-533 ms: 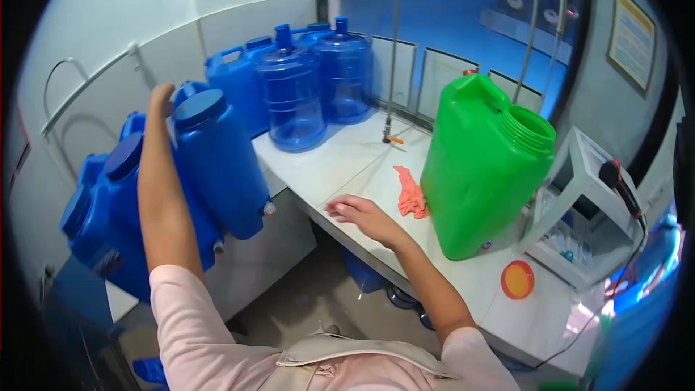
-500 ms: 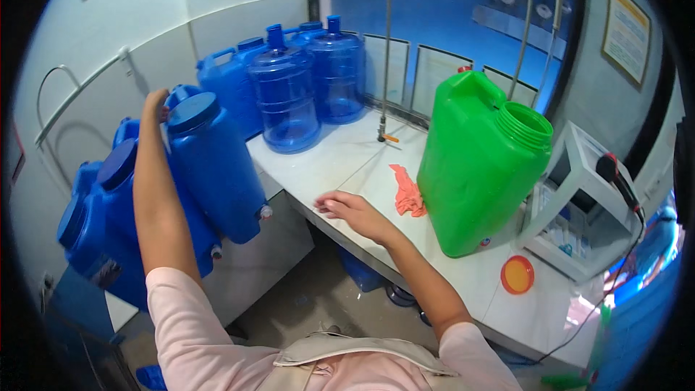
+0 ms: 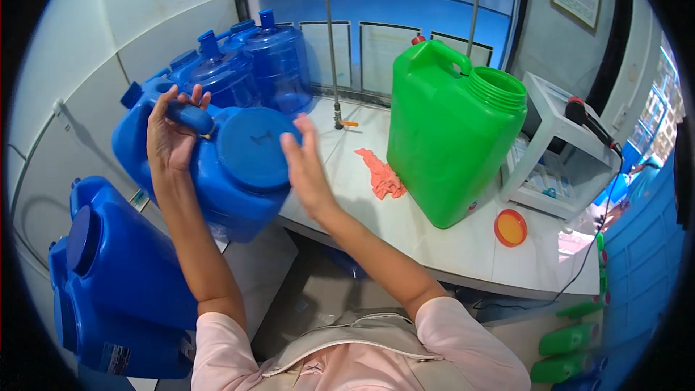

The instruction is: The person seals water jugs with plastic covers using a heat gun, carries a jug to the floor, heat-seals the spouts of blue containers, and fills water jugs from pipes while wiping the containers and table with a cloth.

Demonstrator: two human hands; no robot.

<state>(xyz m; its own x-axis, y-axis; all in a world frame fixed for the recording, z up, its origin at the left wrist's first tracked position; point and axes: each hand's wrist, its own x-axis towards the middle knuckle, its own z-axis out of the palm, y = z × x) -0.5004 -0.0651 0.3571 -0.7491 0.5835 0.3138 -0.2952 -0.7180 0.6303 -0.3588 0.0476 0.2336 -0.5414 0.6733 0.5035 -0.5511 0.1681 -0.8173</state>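
Observation:
My left hand (image 3: 172,141) is wrapped around the handle of a blue plastic water jug (image 3: 239,210), which is raised and tilted with its top turned toward me. Its wide round blue cap (image 3: 257,148) is on. At the cap's right edge is my right hand (image 3: 308,170), fingers stretched out and holding nothing; whether they touch the cap I cannot tell. A large green jug (image 3: 452,145) stands uncapped on the white counter, with a crumpled orange cloth (image 3: 381,175) beside it. An orange round lid (image 3: 511,227) lies to the right of the green jug.
More blue jugs (image 3: 130,282) stand low at the left. Clear blue round bottles (image 3: 279,61) are at the back of the counter (image 3: 456,253). A metal pipe with an orange-handled valve (image 3: 339,119) rises behind. On the right are a white shelf (image 3: 554,152) and a corded black-and-red tool (image 3: 588,116).
My left hand has lifted the blue jug away from the others and brought it right, tilting it toward me. My right hand has risen to its cap. The view has shifted right.

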